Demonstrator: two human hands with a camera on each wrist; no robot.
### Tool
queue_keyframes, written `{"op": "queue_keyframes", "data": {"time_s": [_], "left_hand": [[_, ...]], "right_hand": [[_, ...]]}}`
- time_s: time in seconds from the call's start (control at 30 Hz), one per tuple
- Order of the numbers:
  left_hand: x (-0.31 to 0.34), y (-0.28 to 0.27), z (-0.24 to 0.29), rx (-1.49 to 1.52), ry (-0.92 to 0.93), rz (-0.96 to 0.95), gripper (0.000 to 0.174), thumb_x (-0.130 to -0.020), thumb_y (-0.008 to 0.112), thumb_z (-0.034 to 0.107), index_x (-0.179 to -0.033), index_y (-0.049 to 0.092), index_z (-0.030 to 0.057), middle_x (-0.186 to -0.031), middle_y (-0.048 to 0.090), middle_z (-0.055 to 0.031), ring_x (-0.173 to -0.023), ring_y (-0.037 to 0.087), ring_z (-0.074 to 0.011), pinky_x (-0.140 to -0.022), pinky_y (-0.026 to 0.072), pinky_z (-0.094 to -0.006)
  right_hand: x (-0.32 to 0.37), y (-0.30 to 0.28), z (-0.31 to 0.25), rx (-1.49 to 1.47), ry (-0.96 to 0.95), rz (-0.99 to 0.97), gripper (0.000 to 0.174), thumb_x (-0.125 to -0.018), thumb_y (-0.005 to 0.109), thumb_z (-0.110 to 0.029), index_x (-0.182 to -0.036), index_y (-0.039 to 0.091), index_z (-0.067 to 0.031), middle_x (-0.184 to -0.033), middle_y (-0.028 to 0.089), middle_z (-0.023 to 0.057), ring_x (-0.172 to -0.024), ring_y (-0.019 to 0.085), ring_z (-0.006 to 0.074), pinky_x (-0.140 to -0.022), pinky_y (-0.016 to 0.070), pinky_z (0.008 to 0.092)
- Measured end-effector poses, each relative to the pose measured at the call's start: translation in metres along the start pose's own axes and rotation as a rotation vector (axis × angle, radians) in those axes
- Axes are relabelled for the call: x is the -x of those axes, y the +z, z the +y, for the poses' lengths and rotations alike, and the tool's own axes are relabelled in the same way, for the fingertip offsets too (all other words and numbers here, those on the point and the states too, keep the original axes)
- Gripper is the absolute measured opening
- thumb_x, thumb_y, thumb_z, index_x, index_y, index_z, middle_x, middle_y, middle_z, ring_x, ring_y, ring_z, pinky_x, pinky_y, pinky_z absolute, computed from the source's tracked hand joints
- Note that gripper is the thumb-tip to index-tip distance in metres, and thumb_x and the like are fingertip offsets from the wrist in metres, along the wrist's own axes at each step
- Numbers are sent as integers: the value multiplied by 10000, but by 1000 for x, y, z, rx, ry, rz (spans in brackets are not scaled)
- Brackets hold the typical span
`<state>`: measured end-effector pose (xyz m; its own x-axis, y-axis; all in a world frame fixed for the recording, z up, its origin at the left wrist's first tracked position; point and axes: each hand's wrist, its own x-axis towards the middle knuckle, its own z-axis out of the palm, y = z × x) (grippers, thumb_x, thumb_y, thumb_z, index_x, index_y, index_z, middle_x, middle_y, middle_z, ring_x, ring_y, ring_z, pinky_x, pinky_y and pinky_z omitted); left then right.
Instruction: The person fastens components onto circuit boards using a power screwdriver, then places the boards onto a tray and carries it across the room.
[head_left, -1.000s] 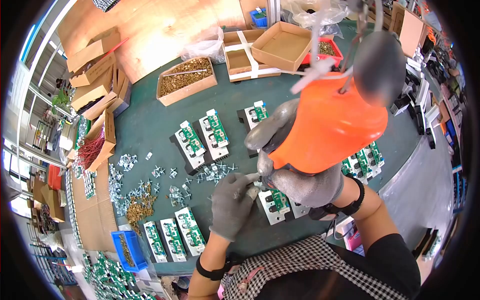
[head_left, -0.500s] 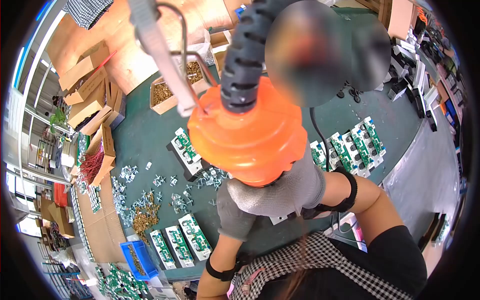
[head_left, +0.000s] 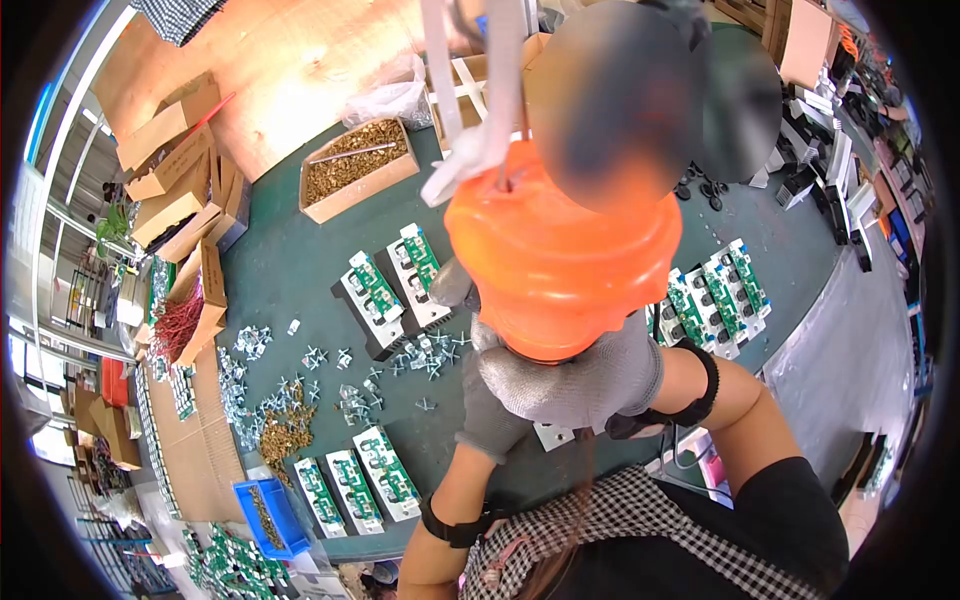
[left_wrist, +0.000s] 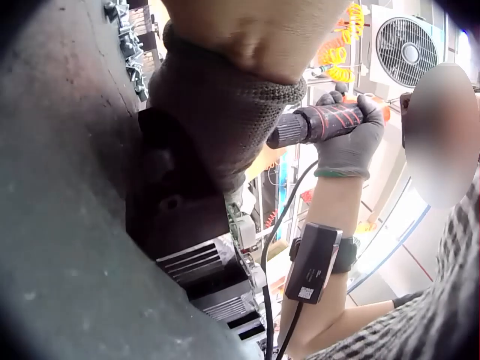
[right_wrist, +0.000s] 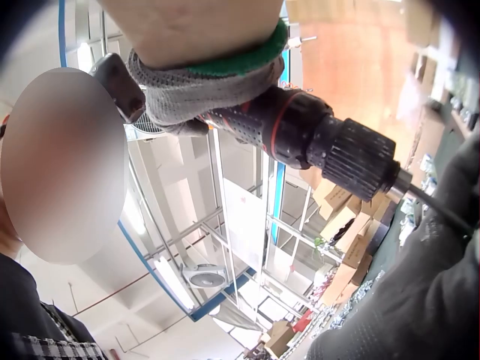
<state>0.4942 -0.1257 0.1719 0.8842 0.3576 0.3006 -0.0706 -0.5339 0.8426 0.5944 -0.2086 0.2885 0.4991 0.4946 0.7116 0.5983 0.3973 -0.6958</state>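
My gloved right hand (head_left: 580,385) grips an electric screwdriver (right_wrist: 352,154), whose orange end (head_left: 560,270) blocks much of the bench from above. Its thin bit (right_wrist: 431,204) points down and overlaps the fingers of my gloved left hand (right_wrist: 397,300) in the right wrist view. From the head, that left hand (head_left: 490,418) sits low beside the screwdriver, its fingers mostly hidden; I cannot tell whether they pinch anything. Beneath both hands, a white corner of a board assembly (head_left: 553,437) shows. Black finned heat sinks (left_wrist: 214,274) stand close to my left hand in its wrist view.
Two board assemblies (head_left: 375,290) lie ahead, several more (head_left: 350,490) front left, others (head_left: 715,300) right. Loose silvery clips (head_left: 430,352) and brass screws (head_left: 287,432) lie left. A carton of brass parts (head_left: 360,165) stands behind; a blue bin (head_left: 270,520) is at the front.
The screwdriver and right hand moved left to the left hand, then slightly back right. My left hand shifted a little right; its fingers became hidden. The head view also turned.
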Motion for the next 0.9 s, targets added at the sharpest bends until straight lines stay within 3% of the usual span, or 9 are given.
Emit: {"op": "queue_keyframes", "data": {"time_s": [0.07,0.2,0.37,0.47,0.57,0.67,0.77,0.83,0.9], "left_hand": [[-8,-3,14,76,-67,22,491,-723,733,245,-1131,578,21,-979,658,-170,-911,634,-325,-769,496,-398],[0,2,-11,-85,-79,-124,476,-746,720,243,-1146,579,27,-1028,651,-165,-933,637,-314,-785,501,-388],[4,10,-22,86,-243,-82,464,-761,710,275,-1141,587,38,-1014,663,-141,-953,641,-282,-809,505,-382],[2,6,-16,-219,-256,-248,468,-755,709,280,-1144,590,47,-987,660,-156,-888,649,-291,-770,513,-387],[9,5,-30,-252,33,-234,501,-726,720,282,-1149,587,51,-1044,625,-159,-946,613,-307,-839,476,-421],[15,-3,-20,-369,110,-151,533,-693,732,286,-1151,586,56,-1088,593,-143,-1036,549,-322,-923,401,-454],[28,-45,18,-611,9,-78,408,-740,673,234,-1124,612,111,-1100,586,-92,-1074,517,-308,-947,356,-438],[37,-68,23,-772,-31,11,296,-759,647,197,-1048,643,135,-1028,609,-78,-1015,540,-297,-924,369,-415],[46,-81,17,-996,-88,64,175,-773,627,160,-941,674,154,-933,627,-73,-944,558,-290,-898,379,-395]], "right_hand": [[-2,4,7,-137,10,63,544,-649,701,-49,-1143,475,-13,-951,565,100,-799,596,205,-729,479,302],[-4,7,10,-212,-1,99,551,-651,702,-46,-1149,469,-9,-961,560,100,-807,592,193,-739,475,296],[-2,-9,-5,-94,153,-63,572,-645,709,-56,-1160,466,-8,-989,558,106,-826,594,197,-760,473,293],[-3,-10,-5,52,96,-66,582,-642,712,-61,-1167,466,-12,-987,566,102,-840,599,193,-767,473,296],[-3,-8,-9,137,108,-53,588,-643,709,-59,-1178,469,-18,-986,582,92,-851,606,185,-772,477,301],[-3,-2,-2,73,103,-31,564,-648,701,-51,-1170,488,-21,-965,606,75,-832,619,169,-752,489,298],[-4,4,1,-24,87,40,497,-659,687,-38,-1130,530,-21,-930,640,56,-797,631,136,-707,501,278],[-6,-4,-5,-153,50,-57,520,-687,547,162,-1162,450,-25,-1040,611,138,-760,619,155,-673,521,293],[-11,-9,-9,-149,5,-105,603,-691,538,180,-1232,369,-28,-1052,608,145,-752,615,148,-673,523,291]]}}
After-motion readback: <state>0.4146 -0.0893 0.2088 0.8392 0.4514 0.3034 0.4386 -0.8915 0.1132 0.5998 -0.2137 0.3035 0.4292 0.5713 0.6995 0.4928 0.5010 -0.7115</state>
